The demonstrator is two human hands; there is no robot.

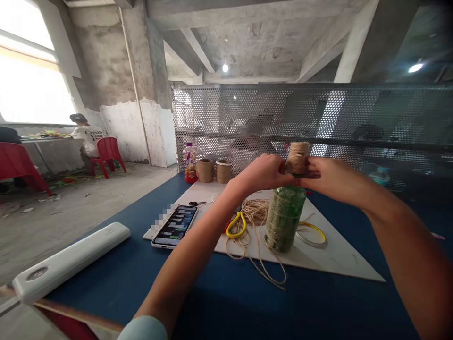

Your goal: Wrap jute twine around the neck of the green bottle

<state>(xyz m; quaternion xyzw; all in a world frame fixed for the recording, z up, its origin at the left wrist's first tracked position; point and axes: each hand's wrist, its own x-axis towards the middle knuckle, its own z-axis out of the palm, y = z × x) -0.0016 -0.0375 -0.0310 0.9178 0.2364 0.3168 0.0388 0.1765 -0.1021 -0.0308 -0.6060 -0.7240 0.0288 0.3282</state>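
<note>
A green glass bottle (pixel 287 212) stands upright on a white board (pixel 336 257). Its neck is wound with twine (pixel 297 156), and the body looks partly covered by a thin layer of strands. From the left, my left hand (pixel 264 174) closes on the lower neck. My right hand (pixel 324 174) pinches at the opposite side of the neck; whether a loose strand is between its fingers is hidden. Left of the bottle lie a loose heap of twine (pixel 256 211) and yellow-handled scissors (pixel 236 225). Twine ends trail over the board's front edge.
A roll of yellow-edged tape (pixel 311 233) lies right of the bottle. Farther left are a phone (pixel 176 225), a key (pixel 197 203) and a long white device (pixel 72 259). Two twine spools (pixel 205 171) and a drink bottle (pixel 190 164) stand before a perforated metal screen (pixel 226 113).
</note>
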